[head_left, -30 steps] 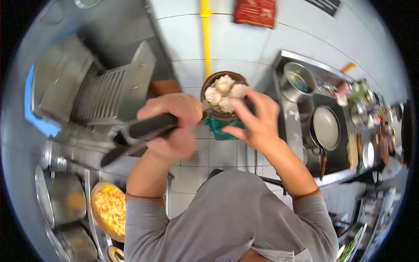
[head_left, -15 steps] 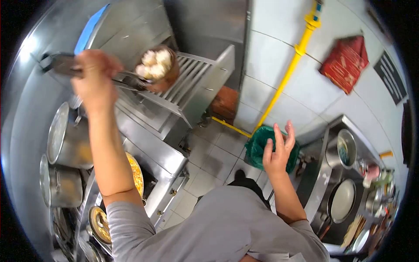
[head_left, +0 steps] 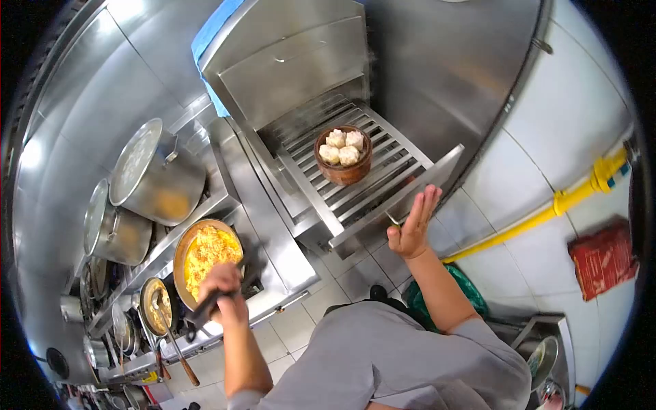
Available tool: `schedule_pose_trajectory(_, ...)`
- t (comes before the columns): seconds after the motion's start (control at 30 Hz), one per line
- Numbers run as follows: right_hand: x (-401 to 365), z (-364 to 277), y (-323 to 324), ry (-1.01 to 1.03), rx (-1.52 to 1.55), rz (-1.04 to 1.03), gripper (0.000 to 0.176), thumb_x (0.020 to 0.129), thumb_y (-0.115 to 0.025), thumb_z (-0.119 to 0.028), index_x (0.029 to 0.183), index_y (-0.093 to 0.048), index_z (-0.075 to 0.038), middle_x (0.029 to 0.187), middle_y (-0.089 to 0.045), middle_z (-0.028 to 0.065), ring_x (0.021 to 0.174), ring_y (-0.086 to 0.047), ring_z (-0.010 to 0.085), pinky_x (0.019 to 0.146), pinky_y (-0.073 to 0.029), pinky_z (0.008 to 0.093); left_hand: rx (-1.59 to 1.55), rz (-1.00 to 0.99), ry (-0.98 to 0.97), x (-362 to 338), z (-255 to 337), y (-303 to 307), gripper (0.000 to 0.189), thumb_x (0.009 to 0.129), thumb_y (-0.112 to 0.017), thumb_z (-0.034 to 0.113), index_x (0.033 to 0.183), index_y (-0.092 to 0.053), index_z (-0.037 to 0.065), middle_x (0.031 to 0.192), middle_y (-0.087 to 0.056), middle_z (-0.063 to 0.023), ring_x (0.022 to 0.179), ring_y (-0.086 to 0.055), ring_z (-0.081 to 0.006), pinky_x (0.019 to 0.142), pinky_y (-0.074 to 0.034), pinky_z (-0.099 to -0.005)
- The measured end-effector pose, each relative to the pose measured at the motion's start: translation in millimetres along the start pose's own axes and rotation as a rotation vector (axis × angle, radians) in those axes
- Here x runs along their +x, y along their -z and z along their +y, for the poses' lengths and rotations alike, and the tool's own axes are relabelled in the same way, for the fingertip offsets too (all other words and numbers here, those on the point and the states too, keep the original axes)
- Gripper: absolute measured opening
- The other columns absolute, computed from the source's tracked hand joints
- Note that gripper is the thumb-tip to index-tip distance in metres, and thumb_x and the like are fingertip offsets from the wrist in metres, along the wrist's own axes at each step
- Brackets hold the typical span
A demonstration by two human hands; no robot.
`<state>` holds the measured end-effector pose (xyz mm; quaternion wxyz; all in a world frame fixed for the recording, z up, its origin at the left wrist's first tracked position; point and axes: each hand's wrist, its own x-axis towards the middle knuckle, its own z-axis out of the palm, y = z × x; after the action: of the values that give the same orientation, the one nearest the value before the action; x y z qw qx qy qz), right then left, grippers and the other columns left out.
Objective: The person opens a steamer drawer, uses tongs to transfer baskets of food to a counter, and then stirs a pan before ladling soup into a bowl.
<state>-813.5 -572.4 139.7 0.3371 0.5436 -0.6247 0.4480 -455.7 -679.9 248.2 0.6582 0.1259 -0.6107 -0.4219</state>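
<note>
A brown clay bowl (head_left: 344, 168) with several pale dumplings (head_left: 341, 147) stands on the slatted steel rack (head_left: 355, 188) pulled out of the steam cabinet (head_left: 294, 61). My right hand (head_left: 413, 223) is open with fingers spread, its palm against the rack's front edge. My left hand (head_left: 223, 295) is low at the stove, shut on black-handled tongs (head_left: 205, 309) beside a pan of yellow scrambled egg (head_left: 206, 253).
Large lidded steel pots (head_left: 154, 174) line the counter at left, with smaller pans (head_left: 156, 307) and ladles below. A yellow pipe (head_left: 581, 195) runs along the tiled wall. A green bin (head_left: 437, 301) sits on the floor behind my right arm, and a red bag (head_left: 603, 258) lies at right.
The clay bowl went from the tongs in the air onto the rack. My left hand dropped with the tongs to the stove. My right hand rose to the rack's front edge.
</note>
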Motion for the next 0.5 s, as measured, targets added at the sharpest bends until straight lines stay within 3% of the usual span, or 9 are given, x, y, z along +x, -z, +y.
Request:
schedule_pose_trajectory(0.1,13.5,4.5,-16.6,-0.029,0.086,-0.06,0.084,0.104,-0.029,-0.056,0.154,-0.017,0.011,0.162,-0.01,0.0331,0.15,-0.004,0.0514,0.12,-0.002,0.0598,0.305,0.16,0.226,-85.1,11.5,62.5,0.034,0.094,-0.068,0.034,0.093,-0.054,0.003,0.081,-0.055,-0.0101,0.076,-0.053,-0.0205,0.07,-0.045,-0.0351)
schedule_pose_trajectory(0.17,25.0,7.3,-46.1,-0.057,0.141,-0.122,0.085,0.104,-0.029,-0.056,0.154,-0.017,0.011,0.161,-0.008,0.0345,0.15,-0.003,0.053,0.12,-0.002,0.0598,0.48,0.281,0.327,-109.3,28.3,71.9,0.032,0.098,-0.063,0.032,0.097,-0.055,0.001,0.083,-0.058,-0.0089,0.078,-0.055,-0.0197,0.076,-0.049,-0.0365)
schedule_pose_trajectory(0.37,78.1,10.8,-133.2,-0.085,0.237,-0.186,0.082,0.104,-0.031,-0.055,0.156,-0.015,0.007,0.163,-0.007,0.0306,0.151,-0.002,0.0498,0.119,-0.001,0.0606,0.623,0.456,0.351,-119.8,50.2,43.8,0.025,0.1,-0.063,0.025,0.087,-0.055,0.005,0.079,-0.058,-0.0049,0.075,-0.054,-0.0157,0.073,-0.046,-0.032)
schedule_pose_trajectory(0.5,109.9,25.8,-183.3,-0.001,0.153,-0.304,0.08,0.102,-0.046,-0.047,0.157,-0.016,0.003,0.164,-0.01,0.0281,0.152,-0.009,0.0465,0.122,-0.01,0.0565,0.747,0.435,0.477,-142.7,57.6,39.0,0.019,0.095,-0.07,0.018,0.092,-0.059,0.004,0.081,-0.06,-0.003,0.074,-0.054,-0.0117,0.07,-0.045,-0.0277)
